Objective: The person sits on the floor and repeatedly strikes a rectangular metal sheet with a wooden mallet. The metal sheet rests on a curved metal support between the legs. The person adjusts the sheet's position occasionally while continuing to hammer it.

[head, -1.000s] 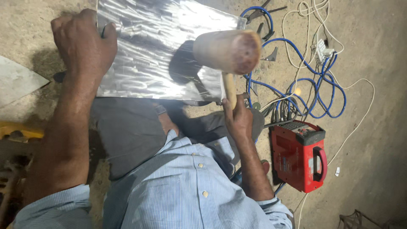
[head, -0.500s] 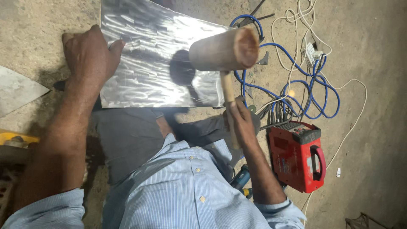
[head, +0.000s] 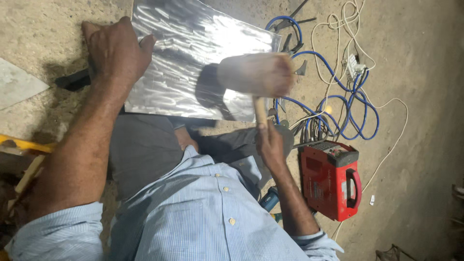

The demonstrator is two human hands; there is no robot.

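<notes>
Hammering is the step in hand: the right hand (head: 269, 141), fingers clamped on the handle, holds the round-headed wooden mallet (head: 256, 75) raised over the shiny flat metal sheet (head: 193, 63) on the floor. The left hand (head: 116, 50), fingers curled together, pins the sheet's edge; the coming blow calls for a square strike.

A red box-shaped machine (head: 331, 179) with a black carry handle sits on the sandy floor at four o'clock. Coiled blue cable (head: 345, 104) and a thin white cord (head: 386, 104) tangle at two o'clock. A pale flat offcut (head: 17, 87) lies at nine o'clock, a yellow bar (head: 24, 144) just below it.
</notes>
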